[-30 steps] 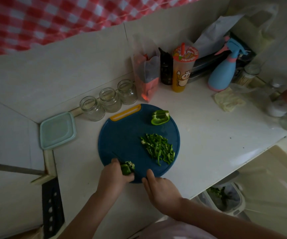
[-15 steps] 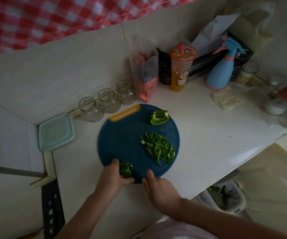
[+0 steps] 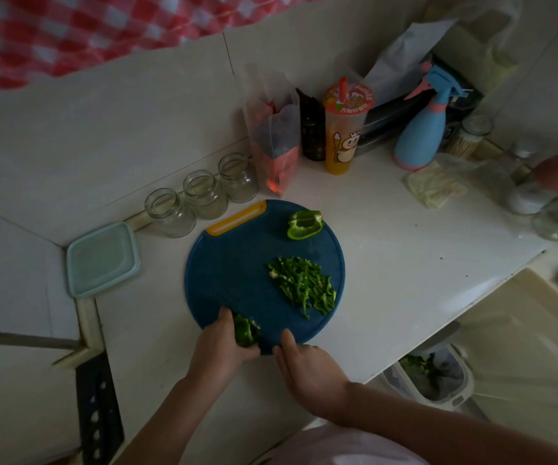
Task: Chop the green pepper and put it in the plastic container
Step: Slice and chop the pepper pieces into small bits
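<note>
A round blue cutting board point(image 3: 237, 263) lies on the white counter. A heap of green pepper strips point(image 3: 304, 286) sits on its right half. An uncut pepper chunk point(image 3: 304, 224) lies at its far edge. My left hand point(image 3: 219, 352) grips another pepper piece point(image 3: 245, 332) at the board's near edge. My right hand point(image 3: 308, 367) sits right beside it with the thumb forward and the fingers curled, seemingly round a dark knife that barely shows against the board. The plastic container point(image 3: 103, 260), closed with a pale green lid, stands left of the board.
Three glass jars point(image 3: 204, 196) line the wall behind the board. A plastic bag point(image 3: 274, 142), a dark bottle point(image 3: 311, 129), a drink cup point(image 3: 343, 129) and a blue spray bottle point(image 3: 422, 132) stand at the back. A bin point(image 3: 432, 377) with green scraps is below the counter edge.
My left hand has closed further round the pepper piece at the near edge, and the small cut bits beside it no longer show. The right hand has stayed close beside it.
</note>
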A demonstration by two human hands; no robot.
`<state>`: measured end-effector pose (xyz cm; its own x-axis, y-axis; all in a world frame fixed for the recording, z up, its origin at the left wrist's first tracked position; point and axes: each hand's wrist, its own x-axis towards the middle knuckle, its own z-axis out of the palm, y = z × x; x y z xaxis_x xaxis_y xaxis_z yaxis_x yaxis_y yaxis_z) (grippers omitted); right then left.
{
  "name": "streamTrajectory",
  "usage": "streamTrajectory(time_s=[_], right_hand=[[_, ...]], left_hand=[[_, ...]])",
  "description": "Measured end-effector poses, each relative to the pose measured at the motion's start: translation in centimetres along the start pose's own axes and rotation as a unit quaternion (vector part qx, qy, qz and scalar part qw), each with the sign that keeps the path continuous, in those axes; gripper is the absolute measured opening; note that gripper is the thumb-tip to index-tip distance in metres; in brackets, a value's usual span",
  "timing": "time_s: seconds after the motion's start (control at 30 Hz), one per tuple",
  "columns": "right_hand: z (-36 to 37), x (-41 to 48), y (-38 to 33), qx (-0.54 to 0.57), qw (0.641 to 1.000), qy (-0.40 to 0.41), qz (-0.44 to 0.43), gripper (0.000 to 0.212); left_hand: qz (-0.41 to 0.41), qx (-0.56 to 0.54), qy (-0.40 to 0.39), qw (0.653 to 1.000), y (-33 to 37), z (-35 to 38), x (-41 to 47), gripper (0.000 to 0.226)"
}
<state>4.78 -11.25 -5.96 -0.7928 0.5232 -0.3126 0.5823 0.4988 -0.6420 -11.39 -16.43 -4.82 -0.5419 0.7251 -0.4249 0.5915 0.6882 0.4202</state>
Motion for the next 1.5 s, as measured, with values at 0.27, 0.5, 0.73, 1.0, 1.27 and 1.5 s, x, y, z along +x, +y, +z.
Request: streamTrajectory(time_s=[0.27,0.5,0.73,1.0,1.27,1.5], right_hand=[[-0.1,0.0,-0.3,0.000,1.000,-0.003,0.001,0.029],[0.2,0.0,0.0,-0.018,1.000,-0.008,0.004,0.030],[-0.5,-0.4,0.0,0.049,0.999,-0.012,-0.003,0.020],[-0.2,-0.1,-0.1,-0.007,1.000,-0.013,-0.002,0.030],[0.1,0.1,0.1,-0.031,0.999,-0.021,0.003,0.029],[-0.2,0.6,0.0,-0.031,0.998,-0.047,0.016,0.028]], left_hand=[[-0.001,-0.020,0.014,1.000,0.3,0.2,-0.1,0.065],[-0.007,0.003,0.011,1.000,0.9,0.3,-0.2,0.055],[-0.014,-0.015,0.021,1.000,0.5,0.7,-0.3,0.060],[-0.007,-0.055,0.041,0.998,0.6,0.7,-0.7,0.057],[-0.013,-0.052,0.026,0.998,0.8,0.4,-0.5,0.048],[-0.023,-0.033,0.005,0.999,1.0,0.2,0.0,0.052]])
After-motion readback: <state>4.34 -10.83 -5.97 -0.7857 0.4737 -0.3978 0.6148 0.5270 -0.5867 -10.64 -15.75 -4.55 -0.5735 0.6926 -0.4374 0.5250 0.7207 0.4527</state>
